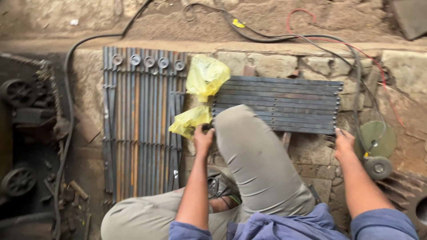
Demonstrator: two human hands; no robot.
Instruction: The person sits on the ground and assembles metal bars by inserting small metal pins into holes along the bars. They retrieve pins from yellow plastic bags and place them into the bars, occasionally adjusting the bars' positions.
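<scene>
A folded lattice of dark metal slats lies across the stone ground in front of my raised knee. My left hand grips its near left corner, close to a crumpled yellow plastic bag. My right hand holds the near right corner of the same slat lattice. Both arms reach forward past my knee, which hides the lattice's near middle.
A second, longer bundle of metal slats with round rollers on top lies to the left. Another yellow bag sits behind. An angle grinder rests at the right with black and red cables running back. Wheels and chain lie far left.
</scene>
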